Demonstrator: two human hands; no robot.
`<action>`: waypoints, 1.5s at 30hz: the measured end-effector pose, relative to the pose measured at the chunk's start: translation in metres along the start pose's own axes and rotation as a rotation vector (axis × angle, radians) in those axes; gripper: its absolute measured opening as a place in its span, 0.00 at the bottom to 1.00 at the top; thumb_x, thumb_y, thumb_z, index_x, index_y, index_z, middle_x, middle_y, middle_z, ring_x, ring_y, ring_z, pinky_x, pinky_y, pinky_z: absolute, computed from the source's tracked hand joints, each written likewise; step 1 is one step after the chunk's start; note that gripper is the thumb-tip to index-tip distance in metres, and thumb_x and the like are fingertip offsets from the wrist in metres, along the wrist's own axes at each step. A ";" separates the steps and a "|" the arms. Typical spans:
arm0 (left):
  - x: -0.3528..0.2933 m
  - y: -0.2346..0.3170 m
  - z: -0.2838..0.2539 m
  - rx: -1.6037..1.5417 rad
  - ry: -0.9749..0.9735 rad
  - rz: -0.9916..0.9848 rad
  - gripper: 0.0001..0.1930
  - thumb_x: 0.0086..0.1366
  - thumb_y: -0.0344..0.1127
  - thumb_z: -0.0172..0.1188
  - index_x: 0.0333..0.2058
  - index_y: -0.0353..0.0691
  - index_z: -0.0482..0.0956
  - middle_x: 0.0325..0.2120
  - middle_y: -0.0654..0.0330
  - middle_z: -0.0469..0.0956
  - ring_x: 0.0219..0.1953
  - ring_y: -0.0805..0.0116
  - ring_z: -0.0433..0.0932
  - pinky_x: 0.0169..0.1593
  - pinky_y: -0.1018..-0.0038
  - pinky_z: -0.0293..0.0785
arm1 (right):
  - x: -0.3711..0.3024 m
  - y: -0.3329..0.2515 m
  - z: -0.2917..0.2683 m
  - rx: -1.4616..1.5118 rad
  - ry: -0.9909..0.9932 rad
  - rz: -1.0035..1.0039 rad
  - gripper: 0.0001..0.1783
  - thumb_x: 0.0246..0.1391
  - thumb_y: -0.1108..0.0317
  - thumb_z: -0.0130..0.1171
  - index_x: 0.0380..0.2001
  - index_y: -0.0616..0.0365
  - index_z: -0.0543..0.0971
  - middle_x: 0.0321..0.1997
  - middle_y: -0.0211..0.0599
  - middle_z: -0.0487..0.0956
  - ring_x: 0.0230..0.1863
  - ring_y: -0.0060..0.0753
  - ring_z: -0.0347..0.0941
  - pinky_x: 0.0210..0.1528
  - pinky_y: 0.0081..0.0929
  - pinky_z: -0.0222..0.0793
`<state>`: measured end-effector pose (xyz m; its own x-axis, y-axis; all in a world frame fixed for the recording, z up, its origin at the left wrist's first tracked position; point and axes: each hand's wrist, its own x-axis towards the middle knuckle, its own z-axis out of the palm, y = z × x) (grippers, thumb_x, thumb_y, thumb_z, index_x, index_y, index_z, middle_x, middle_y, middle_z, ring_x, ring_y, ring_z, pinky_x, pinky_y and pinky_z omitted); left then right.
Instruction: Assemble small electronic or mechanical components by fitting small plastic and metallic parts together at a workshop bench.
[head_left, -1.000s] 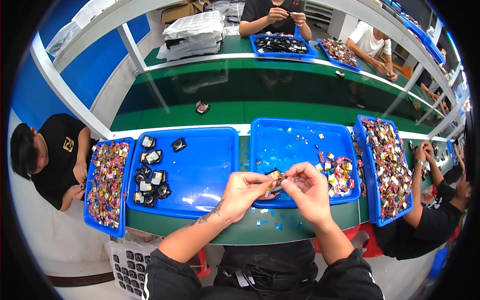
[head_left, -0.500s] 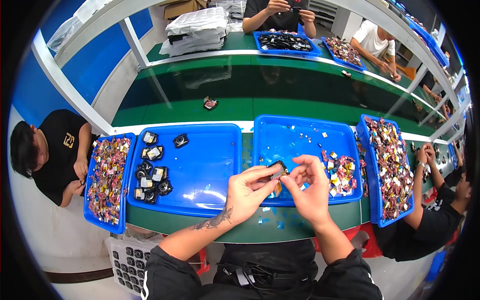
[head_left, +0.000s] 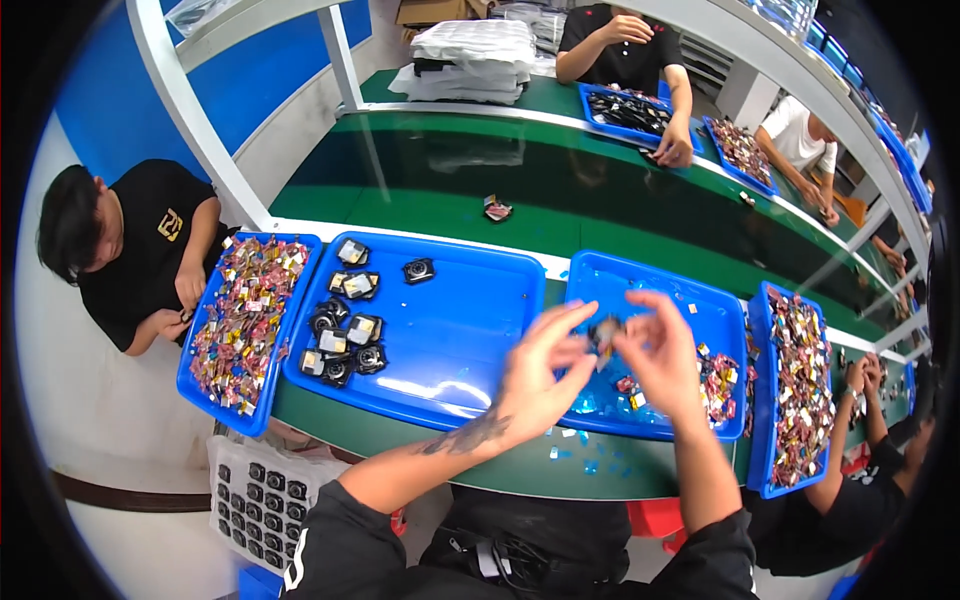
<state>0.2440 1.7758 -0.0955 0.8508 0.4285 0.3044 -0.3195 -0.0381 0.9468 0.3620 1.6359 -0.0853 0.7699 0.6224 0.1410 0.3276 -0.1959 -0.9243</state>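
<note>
My left hand (head_left: 541, 378) is blurred, its fingers and thumb spread with nothing seen between them. Close beside it, my right hand (head_left: 664, 358) pinches a small dark housing (head_left: 604, 334) at the thumb tip; motion smears the part's details. Both hands are above the near edge of a blue tray (head_left: 655, 275) with small pink, white and yellow pieces (head_left: 718, 385) at its right. To the left, another blue tray (head_left: 455, 330) bears several black camera housings (head_left: 331, 338), some showing round lenses, others pale rectangular parts.
Filled blue bins of small parts stand at the far left (head_left: 250, 325) and far right (head_left: 800, 385). A green conveyor (head_left: 400, 185) runs behind, carrying one small piece (head_left: 497, 208). Co-workers sit left, right and across. Camera housings fill a white tray (head_left: 262, 510) lower left.
My hands have drawn apart, and the left fingers have let go of the housing. The view has shifted, moving the trays rightward. Across the conveyor, a co-worker's hand has reached down toward its edge.
</note>
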 end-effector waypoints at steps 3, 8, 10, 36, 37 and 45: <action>-0.012 0.084 -0.040 0.322 -0.100 0.441 0.12 0.57 0.19 0.59 0.41 0.30 0.78 0.29 0.48 0.79 0.30 0.63 0.81 0.35 0.72 0.80 | 0.091 0.029 -0.033 -0.250 0.005 0.083 0.26 0.46 0.74 0.65 0.50 0.62 0.70 0.27 0.34 0.81 0.29 0.21 0.75 0.37 0.23 0.70; -0.061 0.187 -0.068 0.322 -0.173 0.728 0.10 0.65 0.33 0.55 0.42 0.40 0.67 0.32 0.56 0.77 0.30 0.59 0.77 0.28 0.67 0.73 | 0.196 0.112 -0.072 -0.586 0.280 0.240 0.35 0.20 0.64 0.81 0.39 0.63 0.79 0.39 0.45 0.81 0.41 0.38 0.78 0.45 0.31 0.72; -0.073 0.203 -0.081 0.420 -0.224 0.715 0.09 0.69 0.39 0.49 0.40 0.41 0.64 0.33 0.55 0.76 0.29 0.57 0.76 0.27 0.65 0.73 | 0.201 0.124 -0.077 -0.636 0.209 0.294 0.34 0.21 0.62 0.81 0.38 0.63 0.79 0.39 0.43 0.81 0.42 0.40 0.78 0.46 0.33 0.72; 0.081 -0.040 -0.145 1.428 -0.010 -0.250 0.15 0.64 0.27 0.49 0.49 0.34 0.66 0.37 0.37 0.76 0.42 0.41 0.76 0.45 0.58 0.75 | -0.041 0.039 -0.040 -0.694 -0.180 -0.127 0.09 0.44 0.67 0.66 0.29 0.58 0.79 0.32 0.41 0.79 0.37 0.46 0.77 0.39 0.39 0.72; 0.078 -0.035 -0.141 1.357 0.044 -0.154 0.14 0.64 0.28 0.49 0.49 0.35 0.66 0.37 0.36 0.76 0.39 0.40 0.77 0.44 0.58 0.75 | -0.042 0.040 -0.038 -0.685 -0.141 -0.126 0.09 0.44 0.67 0.66 0.29 0.58 0.79 0.32 0.41 0.79 0.38 0.46 0.76 0.39 0.40 0.71; 0.034 0.000 -0.020 0.188 -0.389 -0.099 0.15 0.63 0.25 0.50 0.46 0.41 0.81 0.39 0.60 0.71 0.32 0.76 0.73 0.34 0.80 0.71 | -0.045 0.011 -0.035 -0.096 -0.013 0.001 0.07 0.47 0.77 0.66 0.30 0.62 0.78 0.28 0.28 0.78 0.30 0.14 0.72 0.33 0.16 0.69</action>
<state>0.2650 1.8083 -0.0875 0.9787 0.0676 0.1936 -0.1776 -0.1927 0.9651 0.3501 1.5788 -0.0895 0.7635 0.6316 0.1346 0.3778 -0.2679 -0.8863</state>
